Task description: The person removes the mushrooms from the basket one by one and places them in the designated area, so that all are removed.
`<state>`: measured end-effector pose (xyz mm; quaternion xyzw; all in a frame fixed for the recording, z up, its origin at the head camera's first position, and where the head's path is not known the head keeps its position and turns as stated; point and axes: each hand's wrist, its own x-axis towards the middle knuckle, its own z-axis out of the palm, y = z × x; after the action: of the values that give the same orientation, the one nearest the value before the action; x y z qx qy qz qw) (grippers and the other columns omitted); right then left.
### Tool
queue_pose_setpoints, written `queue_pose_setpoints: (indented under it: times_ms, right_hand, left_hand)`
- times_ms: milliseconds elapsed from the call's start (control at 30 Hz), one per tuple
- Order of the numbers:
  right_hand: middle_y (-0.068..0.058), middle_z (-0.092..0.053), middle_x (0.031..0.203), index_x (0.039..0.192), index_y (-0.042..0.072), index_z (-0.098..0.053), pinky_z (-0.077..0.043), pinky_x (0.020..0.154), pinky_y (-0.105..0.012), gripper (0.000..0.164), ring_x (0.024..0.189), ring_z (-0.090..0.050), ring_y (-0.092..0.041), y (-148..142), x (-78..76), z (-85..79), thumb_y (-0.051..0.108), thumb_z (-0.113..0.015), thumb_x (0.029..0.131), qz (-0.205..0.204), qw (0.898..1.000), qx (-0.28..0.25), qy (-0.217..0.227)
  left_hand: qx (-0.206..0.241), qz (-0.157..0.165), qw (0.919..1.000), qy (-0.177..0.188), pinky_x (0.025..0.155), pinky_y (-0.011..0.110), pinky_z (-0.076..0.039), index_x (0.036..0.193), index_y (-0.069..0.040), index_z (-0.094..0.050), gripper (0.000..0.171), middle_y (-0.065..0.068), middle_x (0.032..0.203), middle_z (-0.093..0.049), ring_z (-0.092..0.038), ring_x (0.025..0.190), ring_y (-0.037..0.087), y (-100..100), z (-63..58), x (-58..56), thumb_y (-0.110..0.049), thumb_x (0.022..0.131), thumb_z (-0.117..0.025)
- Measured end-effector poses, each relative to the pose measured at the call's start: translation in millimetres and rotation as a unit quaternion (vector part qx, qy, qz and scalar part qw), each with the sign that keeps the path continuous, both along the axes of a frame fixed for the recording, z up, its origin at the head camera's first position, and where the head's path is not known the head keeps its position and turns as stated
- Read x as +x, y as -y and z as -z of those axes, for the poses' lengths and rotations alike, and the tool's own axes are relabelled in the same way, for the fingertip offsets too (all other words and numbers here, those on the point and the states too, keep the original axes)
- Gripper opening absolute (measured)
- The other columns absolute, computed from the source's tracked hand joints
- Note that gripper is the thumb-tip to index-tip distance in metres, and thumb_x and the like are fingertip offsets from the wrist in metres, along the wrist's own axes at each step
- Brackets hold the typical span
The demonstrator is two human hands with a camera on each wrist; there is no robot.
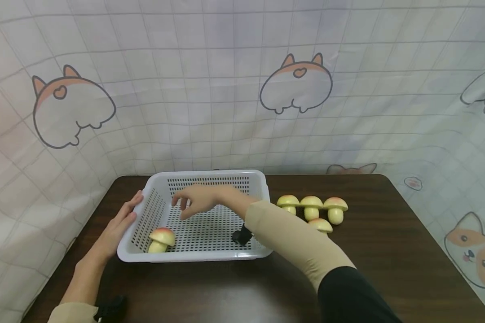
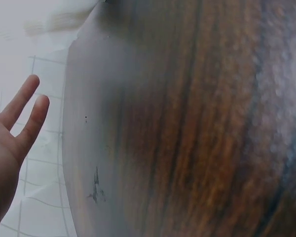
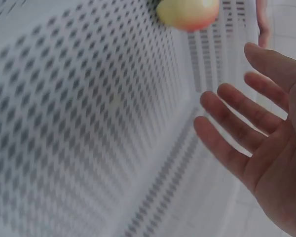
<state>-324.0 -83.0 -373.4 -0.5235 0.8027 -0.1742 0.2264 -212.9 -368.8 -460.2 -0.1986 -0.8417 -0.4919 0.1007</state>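
Note:
A white perforated plastic basket [image 1: 194,257] stands on the table, with one yellow toy mushroom [image 1: 161,237] with a reddish cap in its front left corner. My left hand [image 1: 115,229] rests along the basket's left side, fingers extended against the wall. Over the basket's inside hovers my right hand [image 1: 200,198], its fingers loosely bent and holding nothing. The right wrist view shows that hand's palm [image 3: 271,153] with spread fingers, and the mushroom [image 3: 192,12] at the top. Only part of the left hand [image 2: 10,138] shows in the left wrist view.
Several more toy mushrooms [image 1: 334,210] stand on the dark wooden table [image 1: 380,251] right of the basket, partly behind my right sleeve [image 1: 295,237]. A white grid-patterned cloth [image 1: 210,103] with cartoon dogs hangs behind and around the table.

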Motion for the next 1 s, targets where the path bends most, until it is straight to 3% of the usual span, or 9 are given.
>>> queue_pose_setpoints:
  times_ms: [200,367,433,500,667,800,1000]
  right_hand:
    - [-0.008,-0.055,0.145,0.155,0.015,-0.042,-0.042,0.096,-0.024,0.067,0.126,-0.054,-0.018,25.1,7.3,10.5,0.035,-0.071,0.098,-0.011,0.998,0.028,0.055]
    - [-0.002,-0.041,0.158,0.16,0.019,-0.038,-0.04,0.098,-0.019,0.071,0.134,-0.049,-0.017,35.9,11.4,11.4,0.029,-0.071,0.098,-0.065,0.991,0.064,0.101]
    - [0.002,-0.042,0.157,0.158,0.019,-0.042,-0.039,0.099,-0.019,0.066,0.136,-0.047,-0.017,38.3,13.2,10.1,0.025,-0.07,0.099,-0.089,0.987,0.076,0.108]
    - [0.008,-0.044,0.153,0.156,0.022,-0.045,-0.046,0.097,-0.026,0.064,0.131,-0.05,-0.016,38.9,15.0,8.1,0.024,-0.071,0.098,-0.092,0.984,0.097,0.118]
    - [0.011,-0.046,0.15,0.145,0.028,-0.055,-0.055,0.086,-0.048,0.052,0.125,-0.049,-0.012,39.1,18.5,4.7,0.022,-0.073,0.096,-0.056,0.976,0.14,0.157]
    - [0.006,-0.052,0.144,0.126,0.024,-0.061,-0.056,0.083,-0.048,0.034,0.118,-0.053,-0.011,36.2,19.2,5.3,0.022,-0.075,0.095,-0.035,0.971,0.16,0.173]
    - [-0.001,-0.064,0.116,0.111,0.014,-0.062,-0.057,0.082,-0.046,0.024,0.092,-0.064,-0.014,31.0,21.5,6.1,0.01,-0.077,0.093,-0.055,0.959,0.204,0.191]
  left_hand:
    - [0.0,-0.002,1.0,-0.005,0.103,0.009,-0.023,0.156,-0.002,-0.035,0.047,0.014,0.17,-0.016,-0.02,0.145,-0.007,3.2,-0.2,1.7,-0.01,0.11,-0.036]
    - [-0.002,-0.001,1.0,-0.009,0.102,0.009,-0.024,0.155,0.001,-0.035,0.046,0.016,0.169,-0.017,-0.022,0.143,-0.009,1.1,-0.4,3.9,-0.01,0.111,-0.036]
    - [0.001,0.001,0.9999,-0.012,0.103,0.009,-0.023,0.155,0.002,-0.035,0.046,0.017,0.169,-0.017,-0.021,0.144,-0.008,-0.5,-0.1,3.5,-0.009,0.11,-0.036]
    - [0.002,0.002,0.9999,-0.014,0.104,0.009,-0.022,0.155,0.002,-0.036,0.046,0.018,0.168,-0.018,-0.021,0.145,-0.007,-2.9,0.2,2.0,-0.009,0.11,-0.036]
    - [-0.002,-0.005,0.9999,-0.01,0.103,0.009,-0.023,0.155,-0.001,-0.037,0.046,0.015,0.169,-0.019,-0.021,0.144,-0.008,-5.4,-0.6,2.9,-0.011,0.11,-0.036]
    - [-0.002,-0.012,0.9999,-0.009,0.103,0.009,-0.021,0.155,-0.001,-0.037,0.046,0.015,0.169,-0.019,-0.021,0.144,-0.008,-5.8,-1.8,4.1,-0.013,0.111,-0.037]
    - [0.001,-0.011,0.9999,-0.002,0.103,0.01,-0.019,0.156,-0.001,-0.035,0.047,0.015,0.169,-0.017,-0.018,0.145,-0.008,-4.7,-2.5,4.6,-0.014,0.111,-0.036]
